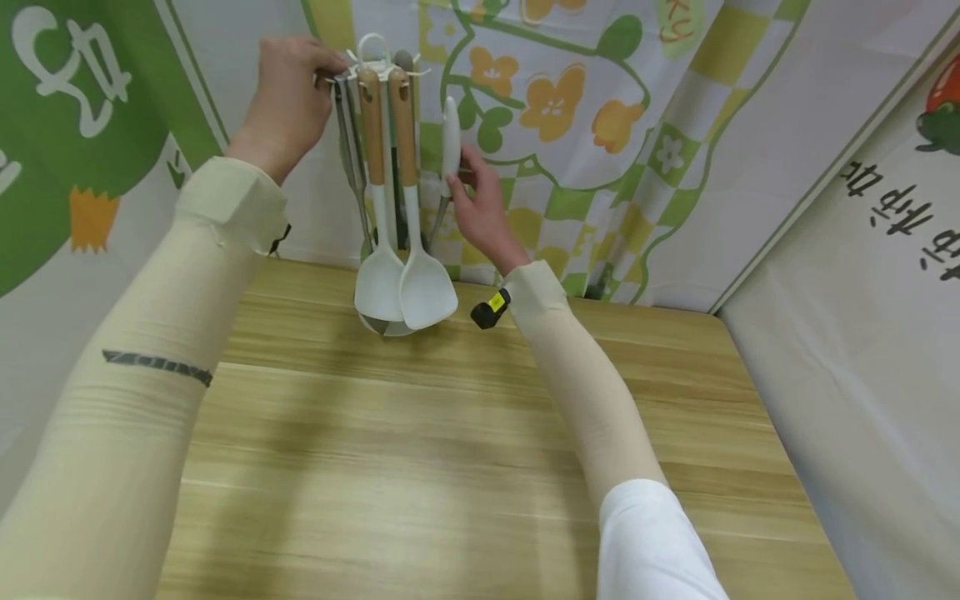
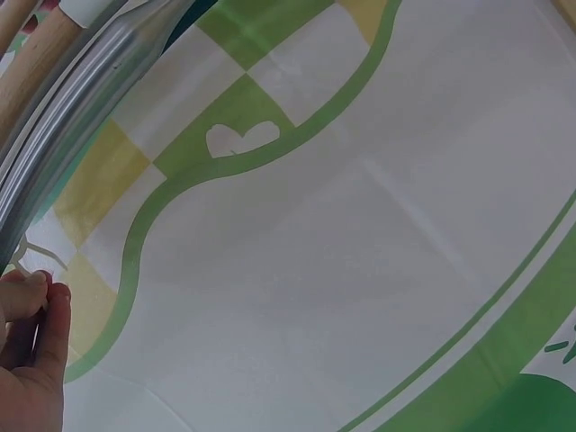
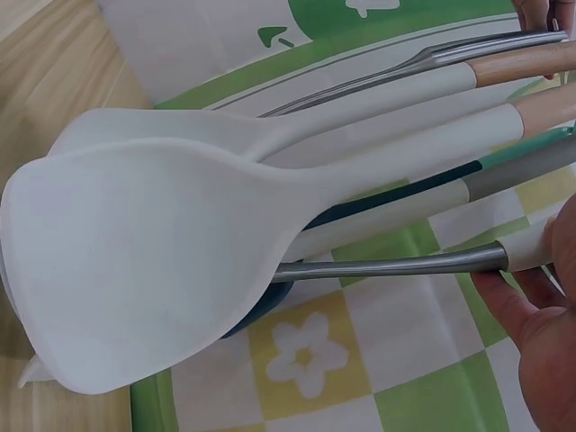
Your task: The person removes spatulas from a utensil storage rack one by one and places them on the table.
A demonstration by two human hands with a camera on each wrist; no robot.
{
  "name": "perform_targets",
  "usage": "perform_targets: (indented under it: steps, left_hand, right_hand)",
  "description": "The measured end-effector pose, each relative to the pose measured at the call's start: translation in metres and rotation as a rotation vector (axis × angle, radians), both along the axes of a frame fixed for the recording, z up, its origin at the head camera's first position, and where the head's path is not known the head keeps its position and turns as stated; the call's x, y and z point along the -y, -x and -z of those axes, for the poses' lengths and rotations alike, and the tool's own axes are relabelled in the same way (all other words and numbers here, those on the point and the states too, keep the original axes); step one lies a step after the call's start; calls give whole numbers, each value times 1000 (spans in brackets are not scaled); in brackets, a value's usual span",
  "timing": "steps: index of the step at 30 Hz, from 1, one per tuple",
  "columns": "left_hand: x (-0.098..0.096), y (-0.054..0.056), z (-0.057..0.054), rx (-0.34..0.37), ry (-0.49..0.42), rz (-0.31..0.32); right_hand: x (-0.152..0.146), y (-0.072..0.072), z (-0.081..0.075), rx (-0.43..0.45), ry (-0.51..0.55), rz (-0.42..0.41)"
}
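A white utensil rack stands at the back of the table, hung with several kitchen tools. My left hand is at its top left, fingertips pinching by a hook beside a metal-handled utensil. On the other side my right hand grips the white handle of a utensil with a metal shaft; its lower end is hidden behind the spatulas. Two white spatulas with wooden handles hang in front, one broad head overlapping the other.
Behind the rack hangs a patterned cloth in green, yellow and white. The wooden table reaches forward from it, with printed walls on the left and right. A grey-handled tool and a green-handled one hang farther back on the rack.
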State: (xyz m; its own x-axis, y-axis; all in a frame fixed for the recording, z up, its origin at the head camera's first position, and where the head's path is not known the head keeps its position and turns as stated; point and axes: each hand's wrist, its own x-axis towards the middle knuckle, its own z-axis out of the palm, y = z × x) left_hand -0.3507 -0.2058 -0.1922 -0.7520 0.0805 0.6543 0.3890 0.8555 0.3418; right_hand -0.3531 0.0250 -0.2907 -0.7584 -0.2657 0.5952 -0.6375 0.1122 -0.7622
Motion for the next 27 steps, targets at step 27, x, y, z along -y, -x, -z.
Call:
perform_targets:
  steps: [27]
  left_hand:
    - [-2, -1, -1, 15, 17, -8]
  right_hand:
    - [-20, 7, 20, 68, 22, 45]
